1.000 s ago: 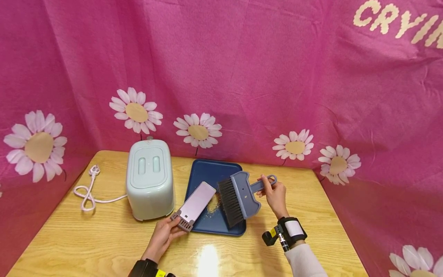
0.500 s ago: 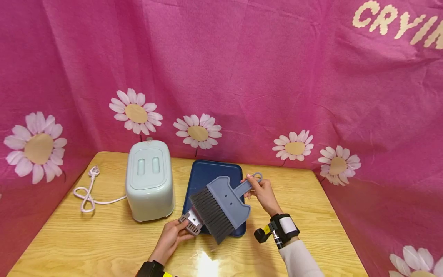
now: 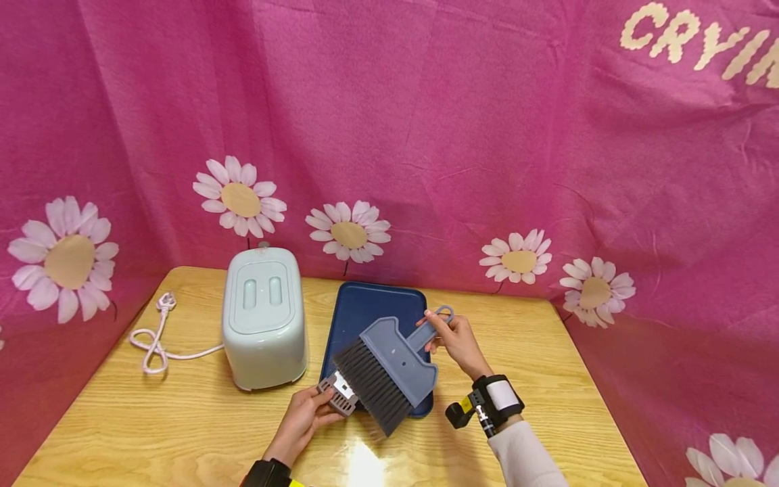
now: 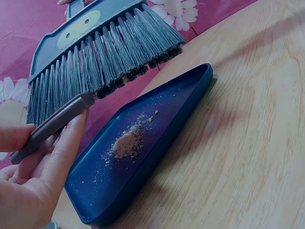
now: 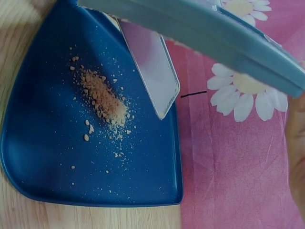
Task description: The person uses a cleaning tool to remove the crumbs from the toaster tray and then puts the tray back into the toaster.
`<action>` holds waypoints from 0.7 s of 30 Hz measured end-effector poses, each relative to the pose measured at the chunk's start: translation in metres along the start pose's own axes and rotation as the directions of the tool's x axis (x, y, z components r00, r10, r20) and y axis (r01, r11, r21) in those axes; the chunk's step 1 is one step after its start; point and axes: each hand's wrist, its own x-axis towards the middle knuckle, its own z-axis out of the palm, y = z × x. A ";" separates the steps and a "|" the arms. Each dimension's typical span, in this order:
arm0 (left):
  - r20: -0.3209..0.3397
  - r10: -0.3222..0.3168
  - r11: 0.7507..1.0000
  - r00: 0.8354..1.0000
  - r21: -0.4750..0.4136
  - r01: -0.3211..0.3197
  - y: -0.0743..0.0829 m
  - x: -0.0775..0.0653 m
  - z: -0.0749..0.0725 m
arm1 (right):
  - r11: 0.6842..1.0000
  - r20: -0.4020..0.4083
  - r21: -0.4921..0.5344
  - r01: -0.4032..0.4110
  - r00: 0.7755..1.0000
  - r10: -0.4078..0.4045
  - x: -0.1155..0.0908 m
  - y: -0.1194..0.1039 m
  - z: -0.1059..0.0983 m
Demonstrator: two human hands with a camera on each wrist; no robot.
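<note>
My left hand (image 3: 302, 418) pinches the slotted grey end of a flat metal crumb tray (image 3: 343, 391), thumb on top and fingers beneath. My right hand (image 3: 460, 343) grips the handle of a blue-grey hand brush (image 3: 409, 367) with long dark bristles. In the head view the bristles overlap the crumb tray and hide most of it. Below both, a dark blue serving tray (image 3: 365, 308) lies on the table. A small heap of tan crumbs (image 4: 127, 144) sits on it in the left wrist view. The right wrist view shows the crumb tray's far end (image 5: 155, 76) tilted above the blue tray.
A pale mint toaster (image 3: 264, 338) stands left of the blue tray. Its white cord and plug (image 3: 155, 338) lie coiled on the wooden table (image 3: 152, 419). Behind the table hangs a pink cloth (image 3: 414, 135) with printed daisies.
My right hand has brought the brush leftward and down over the crumb tray. My left hand has shifted slightly right with the crumb tray. In the last half second both moved only a little.
</note>
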 end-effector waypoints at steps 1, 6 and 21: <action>0.002 0.002 1.000 1.000 0.000 -0.002 0.000 0.000 0.000 | 1.000 -0.002 -0.003 0.000 1.000 0.000 0.000 0.000 -0.001; 0.006 0.004 1.000 1.000 0.000 -0.004 -0.001 0.001 0.000 | 1.000 -0.011 -0.019 0.008 1.000 -0.008 0.001 -0.001 -0.004; -0.004 -0.016 1.000 1.000 -0.019 0.016 -0.001 -0.001 -0.002 | 0.997 -0.082 -0.064 0.046 0.995 -0.052 0.001 -0.001 -0.009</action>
